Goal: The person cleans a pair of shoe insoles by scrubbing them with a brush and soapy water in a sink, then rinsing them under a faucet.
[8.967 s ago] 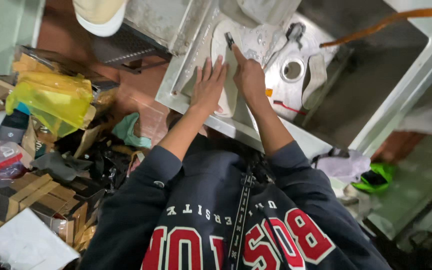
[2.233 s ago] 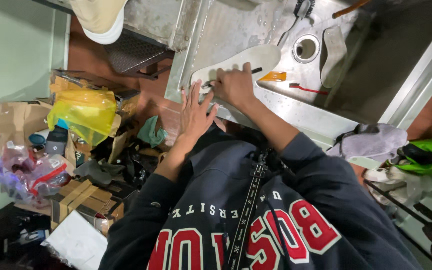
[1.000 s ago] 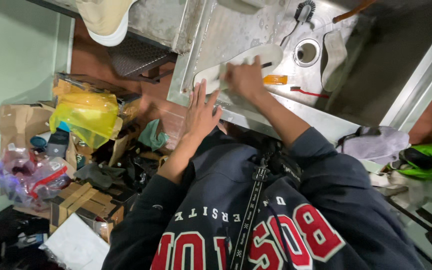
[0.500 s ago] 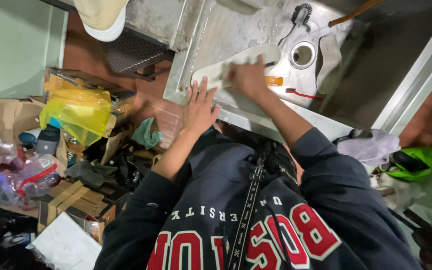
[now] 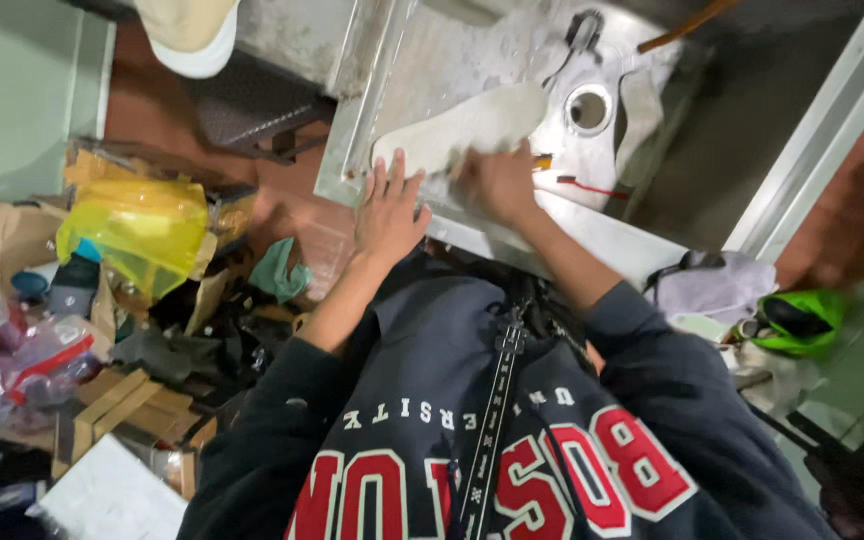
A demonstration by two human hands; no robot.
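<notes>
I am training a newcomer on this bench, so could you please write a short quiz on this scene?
1. True or false: the left hand lies flat, fingers spread, on the metal table.
2. What pale thing do both hands touch?
3. The right hand is: A) open flat, B) curled closed.

Key: 1 true. 2 the shoe insole. 3 B.

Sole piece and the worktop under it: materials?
Insole: likely foam or fibreboard, matte off-white, no glare, foot-shaped flat cut. Worktop: sheet metal, probably steel, dull grey sheen, scuffed, with folded edges. Left hand presses the insole flat; right hand is on it too.
</notes>
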